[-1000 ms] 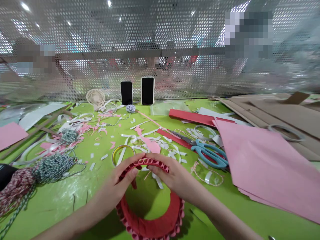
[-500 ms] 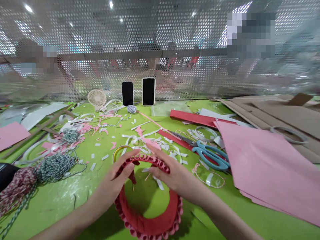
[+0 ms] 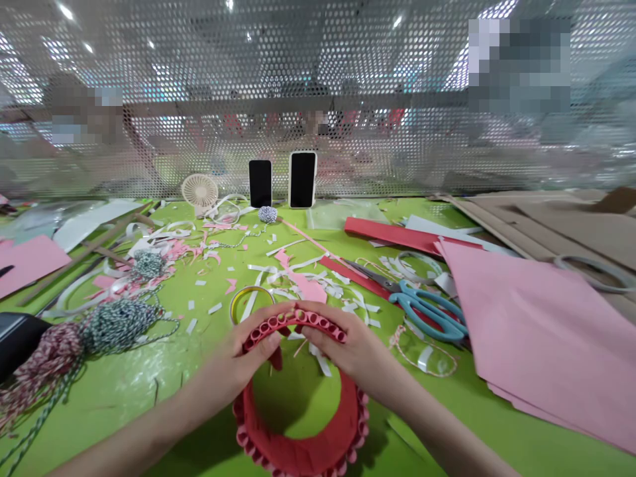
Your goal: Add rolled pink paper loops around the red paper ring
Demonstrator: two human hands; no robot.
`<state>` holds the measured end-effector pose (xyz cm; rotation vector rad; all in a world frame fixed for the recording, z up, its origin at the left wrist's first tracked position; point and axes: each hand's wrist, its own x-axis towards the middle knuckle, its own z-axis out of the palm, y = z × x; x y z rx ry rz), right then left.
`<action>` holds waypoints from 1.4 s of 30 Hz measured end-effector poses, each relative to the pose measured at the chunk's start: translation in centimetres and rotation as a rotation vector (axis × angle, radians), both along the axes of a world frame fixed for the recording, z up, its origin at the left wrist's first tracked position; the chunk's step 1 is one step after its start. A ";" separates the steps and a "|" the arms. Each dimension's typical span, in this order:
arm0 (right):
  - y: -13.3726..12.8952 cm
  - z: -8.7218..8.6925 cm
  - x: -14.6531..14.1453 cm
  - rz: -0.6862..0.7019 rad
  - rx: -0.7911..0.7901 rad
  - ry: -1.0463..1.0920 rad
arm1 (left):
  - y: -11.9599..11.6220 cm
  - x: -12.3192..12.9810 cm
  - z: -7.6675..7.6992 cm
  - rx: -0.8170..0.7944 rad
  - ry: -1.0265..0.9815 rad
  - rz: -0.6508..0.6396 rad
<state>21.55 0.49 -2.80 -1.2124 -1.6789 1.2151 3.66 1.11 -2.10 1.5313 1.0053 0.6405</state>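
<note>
A red ring (image 3: 309,450), edged all round with small pink-red loops, is held above the green table in front of me. My left hand (image 3: 258,344) grips its far left part, thumb on the inner side and fingers over the outside. On the far right part my right hand (image 3: 335,334) is closed the same way, its fingertips close to those of the left. Inside the ring's far edge a dark red flap hangs down. Just beyond the left hand lies a roll of yellow tape (image 3: 250,301).
Blue-handled scissors (image 3: 430,311) lie to the right, beside pink sheets (image 3: 541,338) and cardboard (image 3: 561,218). Twine bundles (image 3: 119,323) are at left. Paper scraps litter the middle. Two phones (image 3: 302,180) and a small fan (image 3: 199,192) stand before a perforated metal screen (image 3: 348,132).
The left hand has slid toward the middle of the ring's far edge, and both hands' fingertips have come together there. The view has shifted slightly.
</note>
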 end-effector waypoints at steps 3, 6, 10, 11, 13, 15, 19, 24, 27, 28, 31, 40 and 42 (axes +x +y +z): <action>0.1 0.1 0.0 0.013 0.013 -0.012 | -0.1 0.1 -0.2 -0.011 -0.036 -0.005; 0.0 0.3 0.0 0.035 0.013 -0.021 | -0.2 0.2 -0.3 -0.009 -0.045 0.020; -0.1 0.2 0.1 0.045 0.026 -0.044 | -0.3 0.3 -0.3 -0.003 -0.069 0.035; -0.1 0.2 0.1 0.043 0.030 -0.049 | -0.3 0.3 -0.3 -0.007 -0.067 0.035; -0.1 0.1 0.1 0.046 0.029 -0.055 | -0.3 0.3 -0.3 -0.017 -0.053 0.035; 0.0 0.0 0.1 0.041 0.017 -0.071 | -0.3 0.3 -0.4 -0.029 -0.041 0.047; 0.1 0.3 0.6 0.006 -0.048 -0.099 | -0.5 0.4 -0.7 -0.005 -0.024 0.136; 0.1 0.7 1.4 0.013 -0.131 -0.046 | -0.4 0.2 -0.6 0.002 -0.025 0.150; 0.2 0.7 1.2 0.031 -0.095 -0.053 | 0.1 -0.2 -0.4 -0.026 -0.030 0.065; 0.2 0.6 1.0 0.033 -0.074 -0.061 | 0.3 -0.3 -0.3 -0.011 -0.018 0.047; 0.2 0.6 0.4 0.022 -0.071 -0.084 | 0.5 -0.3 -0.1 0.038 0.027 -0.004; 0.0 0.3 0.1 0.087 -0.002 -0.036 | -0.1 0.2 -0.5 0.025 0.045 -0.011; -0.1 0.5 0.1 0.104 -0.006 -0.049 | -0.1 0.2 -0.6 -0.013 0.012 0.001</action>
